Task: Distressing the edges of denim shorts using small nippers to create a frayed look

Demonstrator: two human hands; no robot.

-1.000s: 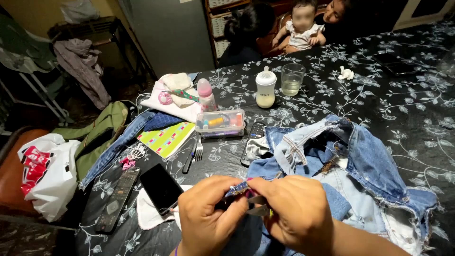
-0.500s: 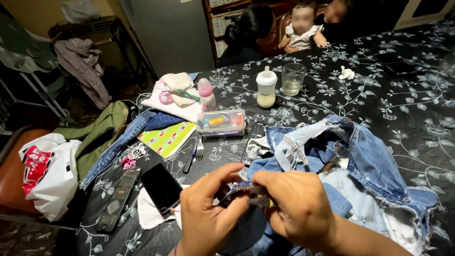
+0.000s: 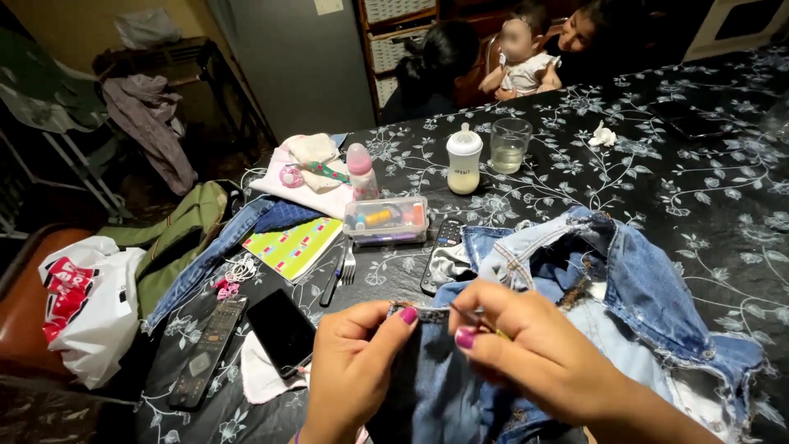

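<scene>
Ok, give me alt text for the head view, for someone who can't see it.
Two bare hands work a denim garment on a dark floral tablecloth: the left hand pinches a folded edge, the right hand holds a thin tool at it. Behind lie a phone, fork, clear plastic box and baby bottle.

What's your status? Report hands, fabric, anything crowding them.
Left hand pinches the denim edge. Right hand grips it too, a thin tool between its fingers. Phone and remote close by, not touching.

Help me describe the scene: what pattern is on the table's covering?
Black tablecloth with white floral vines, head view.
</scene>
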